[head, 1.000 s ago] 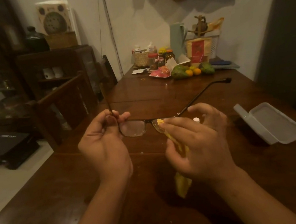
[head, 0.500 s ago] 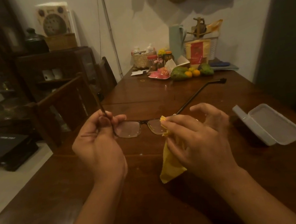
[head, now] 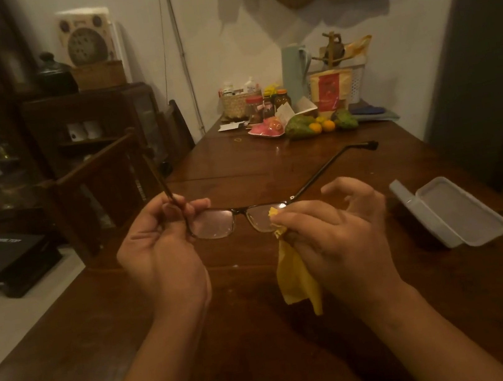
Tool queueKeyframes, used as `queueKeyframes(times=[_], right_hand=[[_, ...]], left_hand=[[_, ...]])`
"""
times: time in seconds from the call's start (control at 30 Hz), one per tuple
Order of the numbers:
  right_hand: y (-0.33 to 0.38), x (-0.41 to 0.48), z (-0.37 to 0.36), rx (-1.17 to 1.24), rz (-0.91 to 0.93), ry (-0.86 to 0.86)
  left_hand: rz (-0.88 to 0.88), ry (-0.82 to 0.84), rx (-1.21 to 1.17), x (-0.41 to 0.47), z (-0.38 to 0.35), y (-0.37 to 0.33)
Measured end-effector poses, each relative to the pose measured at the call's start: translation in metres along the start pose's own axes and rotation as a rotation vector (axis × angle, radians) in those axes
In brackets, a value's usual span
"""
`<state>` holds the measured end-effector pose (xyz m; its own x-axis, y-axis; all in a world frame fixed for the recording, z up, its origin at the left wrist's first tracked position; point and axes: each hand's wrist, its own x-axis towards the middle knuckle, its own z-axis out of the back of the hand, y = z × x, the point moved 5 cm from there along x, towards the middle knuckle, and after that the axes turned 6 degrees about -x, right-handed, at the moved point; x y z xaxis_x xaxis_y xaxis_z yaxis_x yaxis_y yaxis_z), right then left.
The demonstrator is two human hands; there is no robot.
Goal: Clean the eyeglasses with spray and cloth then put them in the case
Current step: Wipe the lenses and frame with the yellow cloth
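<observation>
Hovering over the dark wooden tabletop (head: pixel 256 163), left hand (head: pixel 161 252) fingers (head: pixel 200 204) curl round the eyeglasses (head: pixel 216 225); right hand (head: pixel 338 236) pinches cloth (head: pixel 295 275) onto lens.

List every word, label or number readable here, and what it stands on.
No text reads clearly.
White lettering on the black box at left: too blurred.
Print on the red-labelled pouch: too small.
Labels on the jars at the far end: too small.
No marking visible on the eyeglasses, yellow cloth or case.
</observation>
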<state>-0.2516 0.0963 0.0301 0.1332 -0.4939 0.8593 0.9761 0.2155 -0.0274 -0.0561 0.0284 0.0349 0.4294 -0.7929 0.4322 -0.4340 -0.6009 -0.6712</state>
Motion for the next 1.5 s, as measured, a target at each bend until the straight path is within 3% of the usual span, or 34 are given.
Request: queueKeyframes(times=[0.27,0.47,0.73,1.2,1.5], right_hand=[[-0.006,-0.002,-0.008,0.244,0.053,0.025],[-0.007,0.001,0.001,0.131,0.050,-0.055],[-0.002,-0.002,-0.014,0.249,0.044,0.286],[-0.008,-0.005,-0.016,0.210,0.014,0.086],[-0.007,-0.007,-0.025,0.236,-0.067,0.261]], left_hand=[[0.035,-0.015,-0.036,-0.005,-0.003,-0.002],[0.026,-0.020,-0.036,-0.002,0.000,-0.002],[0.054,-0.100,-0.042,0.001,0.006,0.008],[0.056,-0.100,0.004,-0.005,0.004,0.007],[0.056,-0.051,0.004,-0.012,-0.003,0.010]])
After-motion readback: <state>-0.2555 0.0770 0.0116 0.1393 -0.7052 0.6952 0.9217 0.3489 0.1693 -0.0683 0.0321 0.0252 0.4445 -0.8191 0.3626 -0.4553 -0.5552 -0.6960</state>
